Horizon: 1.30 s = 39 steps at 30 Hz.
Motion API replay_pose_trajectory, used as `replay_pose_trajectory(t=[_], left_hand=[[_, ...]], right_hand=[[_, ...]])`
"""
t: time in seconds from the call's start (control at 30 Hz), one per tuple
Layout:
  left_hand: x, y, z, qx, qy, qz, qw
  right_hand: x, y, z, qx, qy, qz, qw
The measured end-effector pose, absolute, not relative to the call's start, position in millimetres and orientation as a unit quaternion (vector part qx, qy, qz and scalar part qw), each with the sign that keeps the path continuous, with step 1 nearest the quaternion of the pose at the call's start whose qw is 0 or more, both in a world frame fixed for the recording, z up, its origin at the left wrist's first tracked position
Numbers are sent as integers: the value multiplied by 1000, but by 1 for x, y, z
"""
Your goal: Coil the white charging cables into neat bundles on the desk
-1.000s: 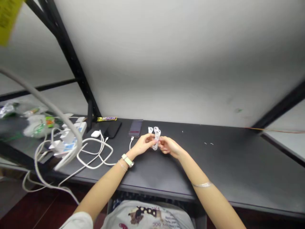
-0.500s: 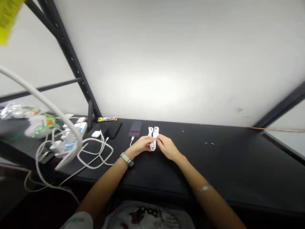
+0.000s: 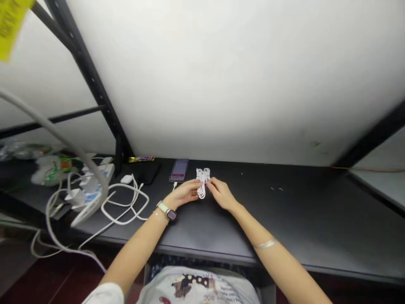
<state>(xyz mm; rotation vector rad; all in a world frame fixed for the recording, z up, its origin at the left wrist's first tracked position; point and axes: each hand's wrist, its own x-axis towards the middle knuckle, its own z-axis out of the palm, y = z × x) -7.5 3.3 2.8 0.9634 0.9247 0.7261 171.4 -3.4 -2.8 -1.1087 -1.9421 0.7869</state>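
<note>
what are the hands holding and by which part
A coiled white cable, held near its middle by the left hand; the right hand touches there too, its grip unclear.

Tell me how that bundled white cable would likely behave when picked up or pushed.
The white cable bundle would probably flex, since its strands look thin and bend into narrow loops. It should be fairly light, judging by how small it looks beside the left hand. It seems unlikely to roll, as its outline is elongated.

Workshop-like bay, perforated black frame (image 3: 93, 80), black worktop (image 3: 284, 219), power strip (image 3: 109, 170)
</note>
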Motion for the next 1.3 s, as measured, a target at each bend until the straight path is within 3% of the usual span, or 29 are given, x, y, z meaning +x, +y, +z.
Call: replay_pose_trajectory(t=[0.17, 0.33, 0.9, 1.3], left_hand=[[-7, 2, 1, 445, 405, 349, 718], [-5, 4, -2, 447, 394, 358, 719], [-11, 4, 6, 406, 390, 312, 766], [-6, -1, 4, 445, 374, 361, 729]], right_hand=[[159, 3, -18, -432, -703, 426, 372], [157, 3, -17, -418, -691, 446, 385], [173, -7, 4, -400, -843, 110, 343], [170, -5, -2, -399, -793, 143, 438]])
